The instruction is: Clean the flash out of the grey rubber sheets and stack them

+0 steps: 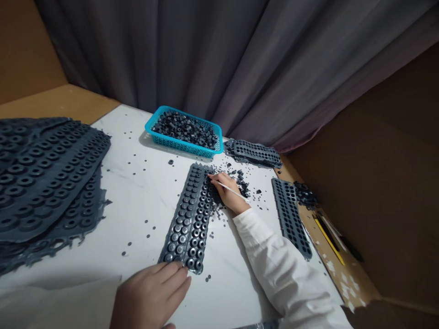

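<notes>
A dark grey moulded rubber sheet [188, 201] with rows of round ring-like parts lies lengthwise before me on the white table. Across its near end rest the fingers of my left hand [156, 292], laid flat on the edge and grasping nothing. My right hand [228, 189] is closed around a thin white stick [228, 186], like a pen. Its fingers are at the far right of the sheet, over the right-hand rows; the stick's tip is hidden or too small to make out. Small dark discs and loose rubber pieces [243, 183] lie beside that hand.
Uncut sheets [51, 178] are piled at the left. A blue basket [187, 148] full of small rubber parts stands at the back. Punched-out sheets [255, 153] lie beyond my right hand, another holed sheet [291, 217] at the right, near a yellow cutter [329, 240]. Grey curtain [206, 55] behind.
</notes>
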The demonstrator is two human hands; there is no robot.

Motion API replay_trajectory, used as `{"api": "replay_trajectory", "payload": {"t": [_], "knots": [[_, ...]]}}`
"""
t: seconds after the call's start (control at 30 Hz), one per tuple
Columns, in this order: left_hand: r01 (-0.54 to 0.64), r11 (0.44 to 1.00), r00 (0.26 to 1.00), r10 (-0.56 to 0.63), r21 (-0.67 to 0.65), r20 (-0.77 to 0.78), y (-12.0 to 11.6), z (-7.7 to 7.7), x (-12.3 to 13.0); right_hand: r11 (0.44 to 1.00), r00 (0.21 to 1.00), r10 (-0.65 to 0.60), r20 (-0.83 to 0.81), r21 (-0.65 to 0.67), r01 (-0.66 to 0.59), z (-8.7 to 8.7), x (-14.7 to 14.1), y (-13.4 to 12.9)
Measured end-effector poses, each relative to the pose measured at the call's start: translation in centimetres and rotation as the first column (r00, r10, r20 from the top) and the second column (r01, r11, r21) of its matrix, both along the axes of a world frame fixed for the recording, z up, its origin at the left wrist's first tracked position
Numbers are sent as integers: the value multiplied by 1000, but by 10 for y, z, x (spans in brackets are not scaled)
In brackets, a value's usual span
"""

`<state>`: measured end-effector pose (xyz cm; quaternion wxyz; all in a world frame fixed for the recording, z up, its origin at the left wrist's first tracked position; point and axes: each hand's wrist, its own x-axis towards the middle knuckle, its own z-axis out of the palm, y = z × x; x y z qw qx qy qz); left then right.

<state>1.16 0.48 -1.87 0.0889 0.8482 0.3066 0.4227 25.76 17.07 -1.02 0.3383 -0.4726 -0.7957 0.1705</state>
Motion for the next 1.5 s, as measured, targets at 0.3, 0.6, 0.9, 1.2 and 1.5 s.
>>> {"api": "replay_trajectory", "payload": {"t": [0.3,0.6,0.9,1.2,1.5], "knots": [[-16,999,1000,16,45,-4,-3,-11,-2,991,991,-130,-41,31,132,0,11,16],[-13,999,999,15,47,-44,-4,-16,-3,998,992,-14,-124,-58,7,-4,3,8],[-23,998,996,28,59,-80,-6,-18,-3,998,998,-64,6,3,64,-5,3,14],[6,999,994,0,51,-109,-5,-13,-7,978,978,-193,84,91,186,-10,6,28],[27,998,982,-15,62,-190,-3,-7,-11,947,953,-299,54,141,289,8,14,10]]}}
